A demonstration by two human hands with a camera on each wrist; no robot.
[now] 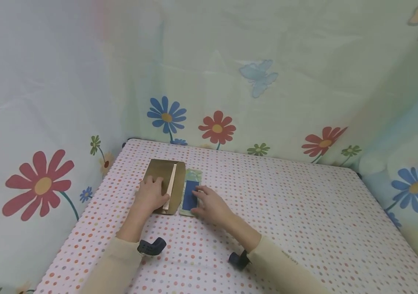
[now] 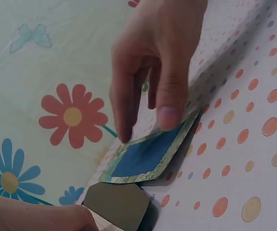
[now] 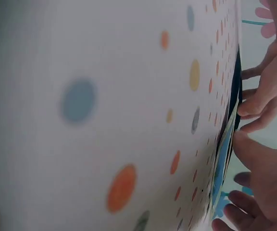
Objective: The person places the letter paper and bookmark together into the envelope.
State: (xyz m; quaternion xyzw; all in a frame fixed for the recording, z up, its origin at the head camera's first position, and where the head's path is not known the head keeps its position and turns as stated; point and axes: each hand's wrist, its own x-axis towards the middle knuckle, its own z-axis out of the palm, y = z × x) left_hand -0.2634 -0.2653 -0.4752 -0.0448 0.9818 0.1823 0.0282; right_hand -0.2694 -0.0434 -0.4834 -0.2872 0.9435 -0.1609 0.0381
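A flat brown folder-like piece point(image 1: 157, 167) with cut corners lies at the left of the table, a narrow white strip point(image 1: 171, 183) running lengthwise on it. My left hand point(image 1: 151, 194) rests on this brown piece, fingers spread and thumb at the strip's lower end. Close on its right lies a green patterned card point(image 1: 193, 174) with a blue panel point(image 1: 190, 192). My right hand point(image 1: 212, 204) is at the card's right side; in the left wrist view its thumb and loosely bent fingers hang over the blue panel. Part of the brown piece is hidden under the left hand.
The table point(image 1: 290, 212) has a white cloth with coloured dots. Behind it and at both sides hangs a pale curtain point(image 1: 286, 114) printed with flowers and butterflies. A dark device is strapped to each wrist.
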